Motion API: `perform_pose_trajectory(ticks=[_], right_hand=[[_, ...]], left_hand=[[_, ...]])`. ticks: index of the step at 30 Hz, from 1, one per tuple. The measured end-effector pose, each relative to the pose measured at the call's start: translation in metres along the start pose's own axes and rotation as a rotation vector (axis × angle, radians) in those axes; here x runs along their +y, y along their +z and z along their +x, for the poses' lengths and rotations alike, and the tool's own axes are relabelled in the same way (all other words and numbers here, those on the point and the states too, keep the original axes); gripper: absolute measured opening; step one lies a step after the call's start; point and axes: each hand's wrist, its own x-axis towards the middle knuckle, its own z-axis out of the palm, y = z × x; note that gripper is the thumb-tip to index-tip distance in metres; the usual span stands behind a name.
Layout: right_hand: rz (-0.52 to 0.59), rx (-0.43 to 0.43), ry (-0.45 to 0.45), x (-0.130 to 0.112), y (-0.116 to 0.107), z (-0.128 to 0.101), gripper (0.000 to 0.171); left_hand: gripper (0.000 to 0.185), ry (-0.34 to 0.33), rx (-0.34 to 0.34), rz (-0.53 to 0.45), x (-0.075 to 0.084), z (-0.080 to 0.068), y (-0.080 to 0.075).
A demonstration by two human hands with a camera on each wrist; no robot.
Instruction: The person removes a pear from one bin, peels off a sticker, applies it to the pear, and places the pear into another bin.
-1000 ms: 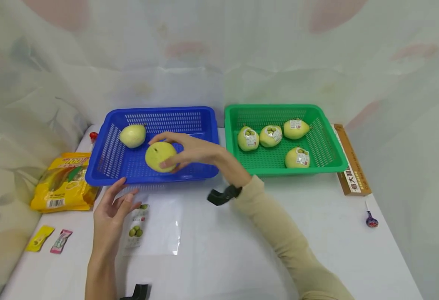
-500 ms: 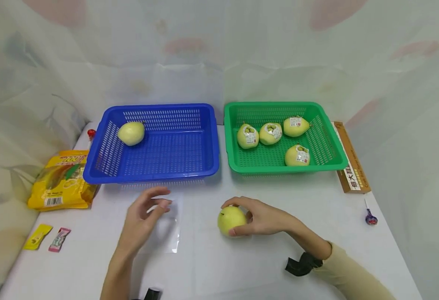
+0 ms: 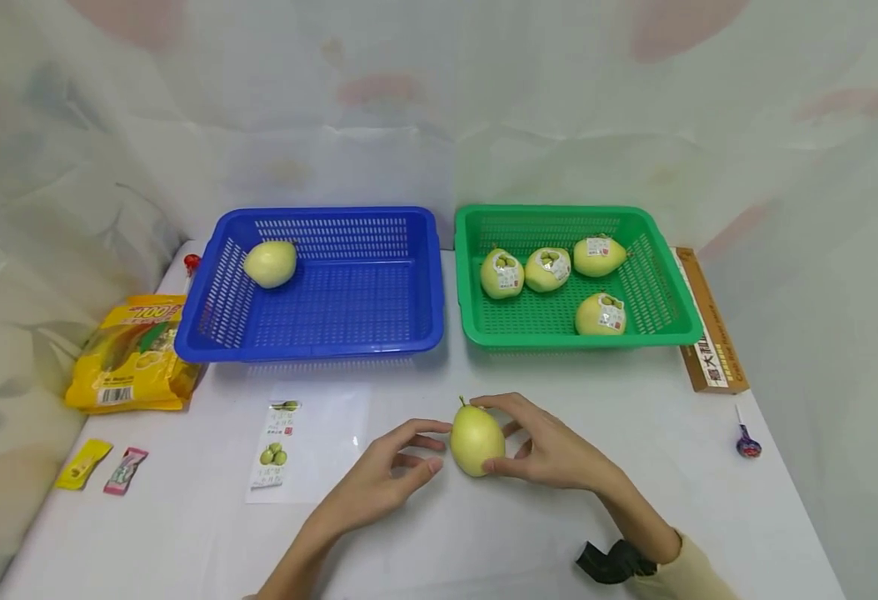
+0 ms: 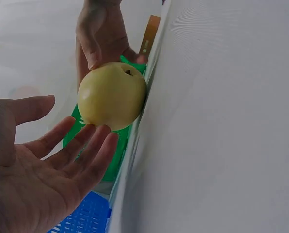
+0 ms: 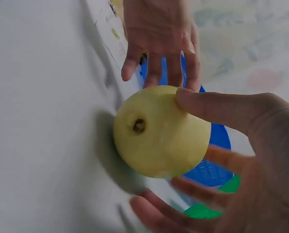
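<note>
A yellow-green pear (image 3: 477,442) is at the front middle of the white table, its stem pointing away from me. My right hand (image 3: 557,447) grips it from the right, thumb on the near side and fingers beyond; the right wrist view shows the pear's (image 5: 159,133) base hollow. On the other side my left hand (image 3: 379,485) has its fingers spread and relaxed, fingertips right by the pear; whether they press on it I cannot tell. A clear sheet with pear-printed stickers (image 3: 274,454) lies left of the hands.
At the back left, a blue basket (image 3: 311,352) contains one plain pear (image 3: 270,264). Beside it, a green basket (image 3: 581,340) contains several stickered pears. A yellow candy bag (image 3: 135,358) and two small wrapped candies lie left; a brown box (image 3: 712,333) and a lollipop (image 3: 748,444) lie right.
My right hand has lifted a pear out of the blue basket, brought it toward me over the table, and the pear is now stem-away. My left hand has moved right, off the sticker sheet, to the pear.
</note>
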Motion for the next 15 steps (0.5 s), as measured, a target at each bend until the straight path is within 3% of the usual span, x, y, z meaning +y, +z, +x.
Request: perform_pose_trajectory(ticks=[6, 12, 15], right_hand=[[0.044, 0.024, -0.145, 0.003, 0.007, -0.001, 0.067], [-0.006, 0.116, -0.110, 0.000, 0.017, 0.000, 0.064], [-0.015, 0.132, -0.088, -0.003, 0.019, 0.001, 0.067]], left_hand=[[0.041, -0.035, 0.002, -0.006, -0.001, 0.000, -0.002], [0.042, -0.026, 0.024, -0.008, -0.002, -0.004, -0.014], [0.041, -0.030, 0.081, -0.005, -0.004, -0.010, -0.025]])
